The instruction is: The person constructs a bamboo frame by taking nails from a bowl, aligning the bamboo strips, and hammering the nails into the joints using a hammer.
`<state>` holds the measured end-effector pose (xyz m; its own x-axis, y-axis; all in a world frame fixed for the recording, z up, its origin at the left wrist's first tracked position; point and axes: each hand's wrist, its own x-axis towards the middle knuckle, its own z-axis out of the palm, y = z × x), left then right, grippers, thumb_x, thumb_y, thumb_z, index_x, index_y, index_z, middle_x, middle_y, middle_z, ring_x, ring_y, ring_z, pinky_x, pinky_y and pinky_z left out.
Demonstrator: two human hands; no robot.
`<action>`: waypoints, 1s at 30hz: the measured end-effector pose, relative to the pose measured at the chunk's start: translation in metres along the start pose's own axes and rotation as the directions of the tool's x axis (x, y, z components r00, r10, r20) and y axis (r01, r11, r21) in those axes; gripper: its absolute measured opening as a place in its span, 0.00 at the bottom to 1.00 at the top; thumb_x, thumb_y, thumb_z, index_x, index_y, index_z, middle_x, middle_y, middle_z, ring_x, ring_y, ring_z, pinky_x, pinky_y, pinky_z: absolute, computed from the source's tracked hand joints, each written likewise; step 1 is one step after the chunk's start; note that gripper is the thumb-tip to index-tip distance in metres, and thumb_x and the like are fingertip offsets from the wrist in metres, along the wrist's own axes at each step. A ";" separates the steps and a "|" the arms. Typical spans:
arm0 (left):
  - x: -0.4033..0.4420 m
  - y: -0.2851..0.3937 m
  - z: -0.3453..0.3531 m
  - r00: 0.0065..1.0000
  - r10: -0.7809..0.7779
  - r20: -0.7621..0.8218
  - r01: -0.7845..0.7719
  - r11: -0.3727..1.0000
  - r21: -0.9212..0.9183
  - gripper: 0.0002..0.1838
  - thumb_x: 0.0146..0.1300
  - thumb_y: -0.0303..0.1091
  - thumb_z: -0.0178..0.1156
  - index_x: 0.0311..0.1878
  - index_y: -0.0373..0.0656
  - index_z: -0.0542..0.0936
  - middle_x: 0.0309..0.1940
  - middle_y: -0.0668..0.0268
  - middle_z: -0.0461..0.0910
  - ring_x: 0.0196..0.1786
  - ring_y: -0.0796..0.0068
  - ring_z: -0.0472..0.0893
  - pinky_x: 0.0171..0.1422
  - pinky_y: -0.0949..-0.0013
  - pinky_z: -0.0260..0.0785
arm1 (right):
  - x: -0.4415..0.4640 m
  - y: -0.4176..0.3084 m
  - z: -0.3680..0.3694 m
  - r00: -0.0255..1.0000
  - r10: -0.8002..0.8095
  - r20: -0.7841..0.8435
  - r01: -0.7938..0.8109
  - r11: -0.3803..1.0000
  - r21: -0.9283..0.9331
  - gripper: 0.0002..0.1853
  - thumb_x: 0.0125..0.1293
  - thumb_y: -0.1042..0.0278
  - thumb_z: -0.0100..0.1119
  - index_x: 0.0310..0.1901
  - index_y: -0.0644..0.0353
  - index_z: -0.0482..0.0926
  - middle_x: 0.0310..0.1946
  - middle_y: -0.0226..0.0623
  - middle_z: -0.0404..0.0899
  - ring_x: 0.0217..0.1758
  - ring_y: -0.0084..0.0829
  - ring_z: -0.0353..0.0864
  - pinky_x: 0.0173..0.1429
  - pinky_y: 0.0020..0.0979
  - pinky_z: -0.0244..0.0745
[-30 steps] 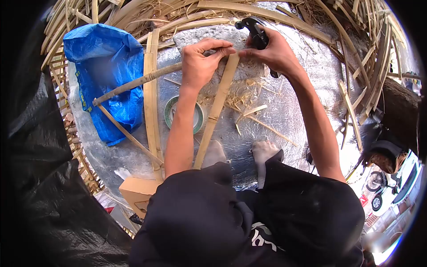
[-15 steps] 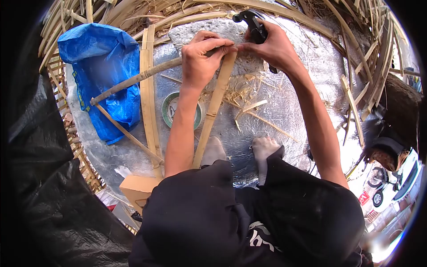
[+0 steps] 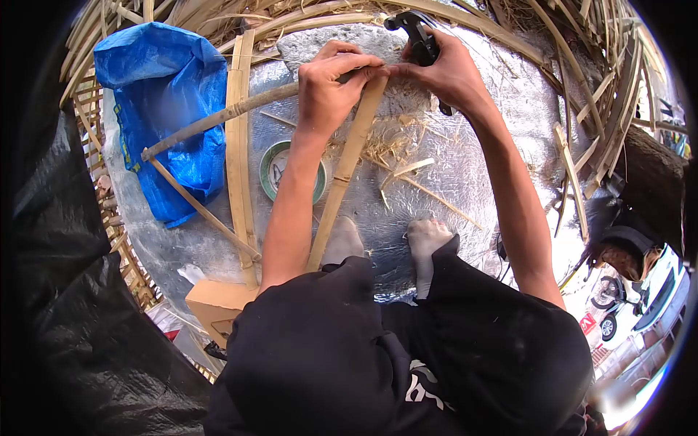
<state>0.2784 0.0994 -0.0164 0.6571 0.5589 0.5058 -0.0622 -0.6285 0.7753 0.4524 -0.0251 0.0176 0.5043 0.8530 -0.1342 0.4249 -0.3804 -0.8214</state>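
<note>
My left hand (image 3: pixel 327 91) is closed in a pinch at the top end of a flat bamboo strip (image 3: pixel 347 163), which slopes down to my left knee. A round wooden stick (image 3: pixel 218 118) meets that hand from the left, joined at its far end to a thinner stick (image 3: pixel 196 203). My right hand (image 3: pixel 449 69) is closed around a black claw hammer (image 3: pixel 420 40), head up. Its thumb and fingertip meet my left fingertips at the strip's end. Anything small between the fingertips is hidden. Behind the hands lies a grey stone block (image 3: pixel 305 49).
A blue bag (image 3: pixel 171 109) and long bamboo slats (image 3: pixel 238 152) lie left. A green-rimmed bowl (image 3: pixel 320 190) with small metal pieces is beside my left forearm. Shavings (image 3: pixel 385 149) litter the silver sheet (image 3: pixel 465 174). A cardboard box (image 3: pixel 218 301) stands near my left knee.
The whole view has shifted slightly, with the floor things appearing a little further left and up. My hands keep the same hold at the strip's end.
</note>
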 end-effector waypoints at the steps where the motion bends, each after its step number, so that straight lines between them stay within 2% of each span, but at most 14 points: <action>1: -0.001 0.000 0.000 1.000 0.004 -0.001 -0.004 1.000 -0.007 0.12 0.53 0.18 0.76 0.41 0.41 0.91 0.36 0.63 0.87 0.39 0.73 0.87 0.44 0.71 0.80 | 0.000 0.000 0.000 1.000 -0.003 0.000 0.003 1.000 -0.008 0.27 0.48 0.51 0.87 0.40 0.61 0.84 0.32 0.33 0.85 0.35 0.25 0.83 0.43 0.31 0.79; 6: -0.002 -0.001 0.000 0.999 0.034 -0.011 -0.034 0.999 0.017 0.12 0.52 0.18 0.76 0.41 0.41 0.92 0.35 0.63 0.87 0.39 0.73 0.87 0.44 0.71 0.80 | -0.001 0.004 -0.004 1.000 -0.012 0.022 0.012 1.000 0.027 0.25 0.51 0.50 0.86 0.40 0.60 0.84 0.31 0.31 0.85 0.35 0.23 0.82 0.42 0.29 0.78; 8: -0.001 0.003 -0.001 0.999 0.032 -0.001 -0.032 0.999 0.020 0.12 0.52 0.19 0.77 0.40 0.41 0.92 0.35 0.64 0.87 0.40 0.73 0.87 0.44 0.71 0.80 | 0.003 0.007 -0.015 0.995 0.007 0.100 -0.019 0.993 0.120 0.21 0.58 0.51 0.81 0.40 0.60 0.85 0.31 0.30 0.84 0.35 0.22 0.82 0.41 0.27 0.77; 9: -0.002 0.002 -0.002 1.000 0.030 -0.001 -0.030 0.999 0.018 0.12 0.52 0.19 0.77 0.40 0.41 0.92 0.35 0.64 0.87 0.40 0.73 0.87 0.44 0.71 0.80 | 0.000 -0.001 -0.026 0.984 0.009 0.176 -0.045 0.979 0.201 0.20 0.67 0.51 0.75 0.46 0.62 0.85 0.35 0.32 0.86 0.36 0.22 0.83 0.46 0.26 0.78; 12: -0.003 0.002 0.001 1.000 -0.003 -0.006 0.003 1.000 -0.027 0.11 0.52 0.20 0.77 0.40 0.41 0.92 0.34 0.64 0.87 0.40 0.73 0.87 0.44 0.71 0.80 | -0.018 -0.010 -0.030 0.997 0.034 0.068 -0.054 0.946 0.318 0.21 0.70 0.52 0.72 0.48 0.65 0.82 0.36 0.34 0.85 0.34 0.24 0.84 0.43 0.27 0.82; 14: -0.001 0.003 0.001 0.999 -0.034 -0.006 0.034 0.999 -0.002 0.10 0.53 0.20 0.77 0.40 0.40 0.92 0.35 0.64 0.88 0.40 0.72 0.88 0.45 0.71 0.81 | -0.039 -0.035 -0.032 0.970 0.236 0.066 -0.225 0.755 0.616 0.20 0.73 0.55 0.68 0.50 0.64 0.77 0.35 0.35 0.84 0.31 0.23 0.85 0.36 0.25 0.83; 15: 0.000 0.003 0.000 0.999 -0.031 -0.009 0.031 1.000 -0.002 0.10 0.53 0.20 0.77 0.40 0.40 0.92 0.35 0.64 0.88 0.40 0.72 0.88 0.45 0.71 0.81 | -0.046 -0.037 -0.032 0.956 0.286 0.062 -0.262 0.742 0.617 0.17 0.74 0.57 0.67 0.50 0.61 0.73 0.32 0.33 0.81 0.26 0.21 0.81 0.29 0.23 0.80; 17: -0.001 0.003 0.000 1.000 -0.008 0.010 0.008 1.000 -0.018 0.10 0.54 0.20 0.76 0.40 0.40 0.91 0.37 0.63 0.88 0.40 0.73 0.88 0.47 0.72 0.82 | -0.060 -0.034 -0.031 0.949 0.313 0.023 -0.276 0.799 0.535 0.16 0.74 0.59 0.67 0.49 0.61 0.72 0.30 0.29 0.78 0.22 0.17 0.76 0.25 0.22 0.75; 18: -0.002 0.003 -0.001 1.000 -0.013 0.009 0.013 1.000 -0.018 0.10 0.54 0.20 0.76 0.40 0.40 0.91 0.37 0.63 0.88 0.40 0.73 0.88 0.47 0.72 0.82 | -0.066 -0.030 -0.026 0.944 0.331 -0.012 -0.278 0.809 0.518 0.15 0.74 0.60 0.67 0.48 0.60 0.73 0.25 0.24 0.75 0.19 0.13 0.71 0.22 0.20 0.67; 22: -0.001 0.002 -0.002 0.995 -0.094 0.027 0.096 0.992 -0.079 0.09 0.60 0.18 0.72 0.44 0.37 0.90 0.39 0.64 0.89 0.43 0.74 0.89 0.50 0.73 0.83 | -0.064 -0.022 -0.008 0.964 0.234 -0.129 -0.207 0.959 0.191 0.18 0.68 0.52 0.74 0.47 0.58 0.84 0.21 0.21 0.74 0.18 0.13 0.68 0.22 0.21 0.60; 23: -0.001 0.000 -0.003 0.994 -0.102 0.039 0.105 0.987 -0.118 0.09 0.62 0.17 0.70 0.45 0.35 0.89 0.40 0.65 0.89 0.44 0.74 0.89 0.51 0.73 0.83 | -0.061 -0.027 -0.007 0.965 0.237 -0.111 -0.225 0.968 0.113 0.19 0.67 0.53 0.73 0.50 0.58 0.86 0.23 0.26 0.78 0.26 0.18 0.74 0.30 0.27 0.67; 25: -0.001 -0.004 -0.005 0.987 -0.145 0.074 0.158 0.963 -0.216 0.09 0.65 0.16 0.67 0.47 0.31 0.88 0.42 0.64 0.89 0.47 0.73 0.90 0.54 0.74 0.83 | -0.049 -0.026 0.004 0.988 0.105 -0.114 -0.101 0.994 0.035 0.20 0.67 0.53 0.73 0.54 0.57 0.86 0.23 0.26 0.77 0.25 0.19 0.74 0.30 0.28 0.68; 27: 0.000 -0.004 -0.007 0.948 -0.310 0.077 0.312 0.847 -0.430 0.09 0.67 0.16 0.66 0.48 0.31 0.87 0.43 0.62 0.90 0.48 0.72 0.90 0.55 0.75 0.82 | -0.044 -0.034 0.009 0.991 0.117 -0.061 -0.111 0.989 0.100 0.21 0.67 0.54 0.73 0.54 0.59 0.86 0.23 0.32 0.79 0.26 0.21 0.75 0.32 0.31 0.70; 30: 0.002 -0.004 -0.009 0.946 -0.312 0.087 0.318 0.844 -0.431 0.09 0.67 0.16 0.66 0.49 0.32 0.88 0.44 0.61 0.90 0.48 0.73 0.89 0.56 0.75 0.82 | -0.040 -0.022 0.021 0.994 0.052 -0.093 -0.049 0.998 0.035 0.21 0.65 0.54 0.75 0.52 0.60 0.87 0.25 0.36 0.83 0.27 0.24 0.78 0.34 0.32 0.74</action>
<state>0.2733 0.1081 -0.0144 0.7068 0.6774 0.2039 -0.1676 -0.1196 0.9786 0.4068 -0.0436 0.0297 0.5933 0.7952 -0.1252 0.3730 -0.4094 -0.8326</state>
